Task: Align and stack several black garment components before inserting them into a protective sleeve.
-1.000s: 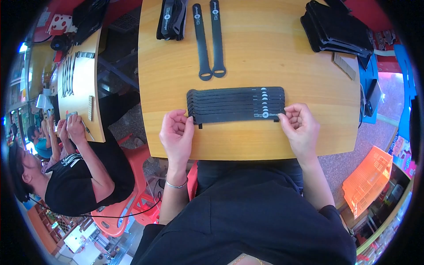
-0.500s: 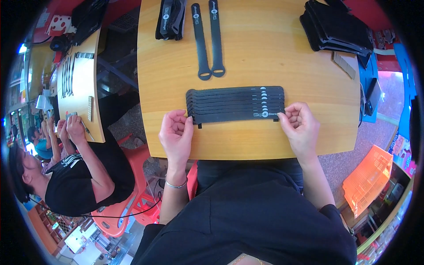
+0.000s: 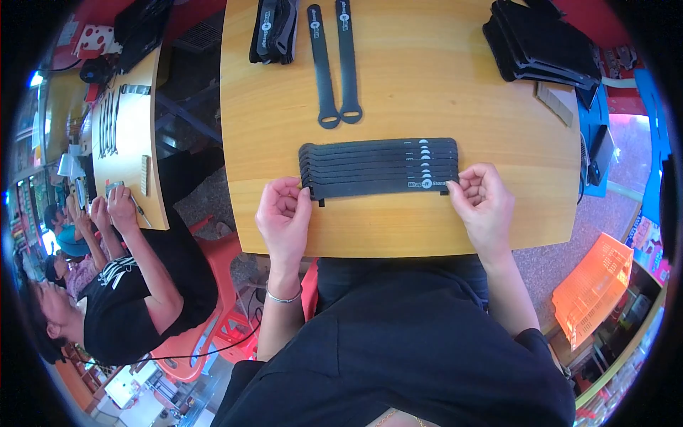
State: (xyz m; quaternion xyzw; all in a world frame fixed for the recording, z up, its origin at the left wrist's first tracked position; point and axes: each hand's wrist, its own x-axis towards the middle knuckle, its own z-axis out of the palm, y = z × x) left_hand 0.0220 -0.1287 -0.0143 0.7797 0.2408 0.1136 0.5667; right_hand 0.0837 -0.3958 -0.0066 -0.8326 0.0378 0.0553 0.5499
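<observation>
The layered straps (image 3: 356,188) look matt and clothlike, the table (image 3: 441,89) smooth, wood-grained.

Row of overlapping black straps (image 3: 370,168), rear pieces mostly covered by those in front; bundle of dark straps (image 3: 266,32) and bench (image 3: 427,85), far ends cut off by the upper edge.

From here I count one fanned strap stack (image 3: 377,164); at its ends, one left hand (image 3: 284,219), one right hand (image 3: 486,206); on the desk (image 3: 398,231) beyond it, two loose straps (image 3: 324,78), one strap bundle (image 3: 273,35), one black pile (image 3: 541,46).
</observation>
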